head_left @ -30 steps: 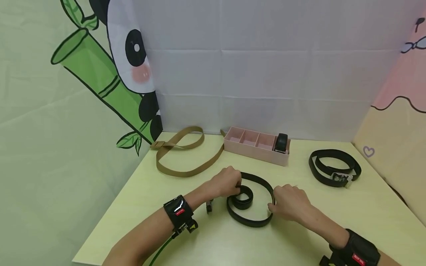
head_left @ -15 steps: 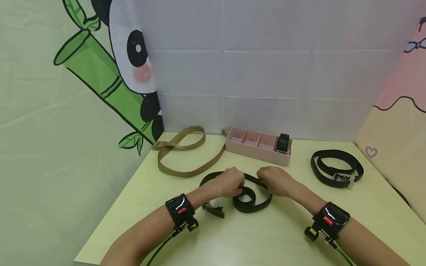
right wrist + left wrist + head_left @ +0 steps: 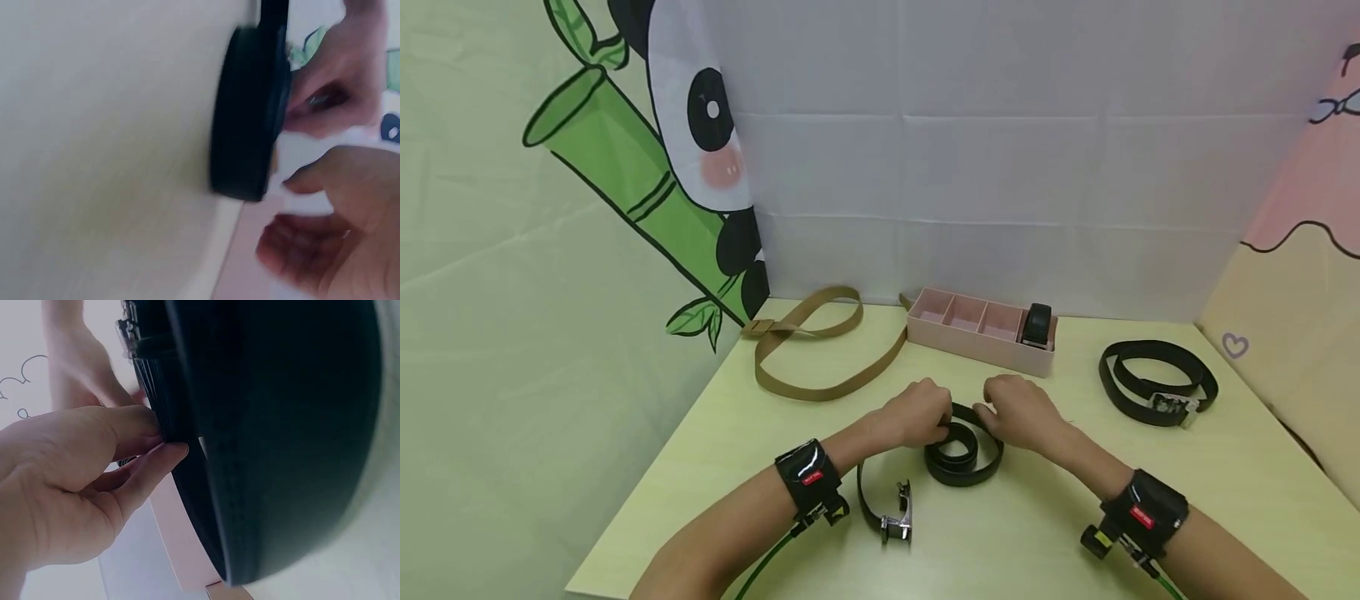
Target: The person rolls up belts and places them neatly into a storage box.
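A black belt [image 3: 964, 478], partly coiled, stands on edge on the table between the two hands. My left hand [image 3: 921, 415] pinches its strap at the left of the coil; in the left wrist view, thumb and fingertips of the left hand [image 3: 75, 481] meet on the black strap [image 3: 294, 425]. The belt's free end runs behind the left wrist to a silver buckle [image 3: 897, 527] nearer the front. My right hand [image 3: 1024, 412] is at the coil's right side. In the right wrist view, the right hand's [image 3: 356, 212] thumb and fingers are apart, a gap from the belt [image 3: 244, 125].
A pink divided box [image 3: 977, 350] is at the back, a rolled black belt [image 3: 1037, 323] in its right compartment. A tan webbing belt [image 3: 831, 392] lies looped at the back left. Another coiled black belt [image 3: 1157, 408] with a buckle rests at the right.
The right hand has moved left and away from me, then let go of the strap. The belt's outer loop has become smaller, and the buckle end has swung out toward the front.
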A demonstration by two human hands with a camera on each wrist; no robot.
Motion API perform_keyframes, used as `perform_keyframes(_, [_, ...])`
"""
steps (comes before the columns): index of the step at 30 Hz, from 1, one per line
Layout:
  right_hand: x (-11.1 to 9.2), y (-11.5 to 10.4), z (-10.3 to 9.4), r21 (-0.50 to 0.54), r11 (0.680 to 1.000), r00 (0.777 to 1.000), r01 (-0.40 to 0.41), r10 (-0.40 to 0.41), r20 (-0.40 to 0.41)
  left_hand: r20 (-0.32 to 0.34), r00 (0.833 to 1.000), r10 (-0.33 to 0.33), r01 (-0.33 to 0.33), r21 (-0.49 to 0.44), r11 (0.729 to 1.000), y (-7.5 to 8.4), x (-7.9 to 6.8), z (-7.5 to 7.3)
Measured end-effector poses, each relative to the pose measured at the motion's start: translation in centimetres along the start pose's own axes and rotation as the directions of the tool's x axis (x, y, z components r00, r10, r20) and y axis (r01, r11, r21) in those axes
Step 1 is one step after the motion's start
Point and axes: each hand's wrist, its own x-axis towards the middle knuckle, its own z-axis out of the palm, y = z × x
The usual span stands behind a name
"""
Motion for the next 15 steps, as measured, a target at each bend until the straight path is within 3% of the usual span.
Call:
perform_keyframes(3, [-2.4,-1.4,-1.4,0.0,0.988,0.986,-0.152,0.152,0.074,-0.003,1.0,-0.011,0.011,-0.003,1.0,-0.1,0.0,0.0])
perform_keyframes(5, [-3.7,-2.1,-1.9,0.009,0.979,0.972,-0.202,0.199,0.123,-0.006,1.0,-0.02,0.02,-0.006,1.0,-0.2,0.0,0.1])
perform_keyframes(10, [-4.8,-2.9,-1.6,0.124,0.964,0.961,-0.235,0.211,0.177,-0.019,0.999,-0.036,0.036,-0.022,0.999,-0.3,-0.1,0.2])
perform_keyframes(15, [-4.1,-2.0,-1.2,0.172,0.965,0.977,-0.199,0.183,0.106,-0.03,0.999,-0.012,0.01,-0.044,0.999,-0.2,-0.3,0.4])
